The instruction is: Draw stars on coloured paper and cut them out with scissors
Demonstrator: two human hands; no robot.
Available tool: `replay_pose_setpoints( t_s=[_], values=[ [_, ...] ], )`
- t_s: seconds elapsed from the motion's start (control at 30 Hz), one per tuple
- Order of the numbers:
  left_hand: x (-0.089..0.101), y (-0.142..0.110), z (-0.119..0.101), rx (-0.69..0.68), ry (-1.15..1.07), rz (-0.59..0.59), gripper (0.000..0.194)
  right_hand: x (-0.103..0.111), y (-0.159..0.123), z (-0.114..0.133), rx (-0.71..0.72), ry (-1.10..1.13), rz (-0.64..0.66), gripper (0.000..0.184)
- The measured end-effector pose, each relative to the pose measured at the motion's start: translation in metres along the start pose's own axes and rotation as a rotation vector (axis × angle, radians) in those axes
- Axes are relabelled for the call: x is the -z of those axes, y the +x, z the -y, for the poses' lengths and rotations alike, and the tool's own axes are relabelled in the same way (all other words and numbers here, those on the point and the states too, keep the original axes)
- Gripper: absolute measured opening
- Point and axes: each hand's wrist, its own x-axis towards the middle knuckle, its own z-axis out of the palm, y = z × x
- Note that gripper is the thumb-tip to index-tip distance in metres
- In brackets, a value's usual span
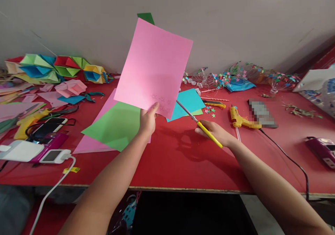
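A pink sheet of paper is held up in front of me, gripped at its lower edge by my left hand. Several small stars are drawn in outline near its bottom right corner. My right hand is closed around yellow-handled scissors. Their metal blades point up and left, with the tips at or close to the sheet's lower right edge; I cannot tell whether they touch it. Below lie a green sheet and a blue sheet, flat on the red table.
A yellow glue gun with a trailing black cord is on the right, near a yellow cutter knife and loose paper stars. Folded paper lanterns stand at the back left. A power strip, chargers and cables crowd the left.
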Motion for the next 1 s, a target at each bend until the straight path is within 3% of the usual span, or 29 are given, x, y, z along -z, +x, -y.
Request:
replay_pose_setpoints(
  t_s=[0.23,0.47,0.77,1.0],
  values=[
    [0.004,0.005,-0.005,0.010,0.008,-0.004,0.040,0.002,0.000,-0.002,-0.023,0.046,-0.005,0.048],
    [0.001,-0.002,0.001,-0.004,0.045,0.099,0.030,-0.002,-0.001,0.002,-0.006,0.018,0.015,0.048],
    [0.004,0.002,-0.002,0.016,0.053,0.192,0.029,-0.004,-0.003,0.003,-0.050,0.199,0.045,0.051],
    [0.007,0.001,-0.004,0.022,0.100,0.249,0.028,-0.012,-0.003,0.004,-0.067,0.191,0.019,0.049]
  ],
)
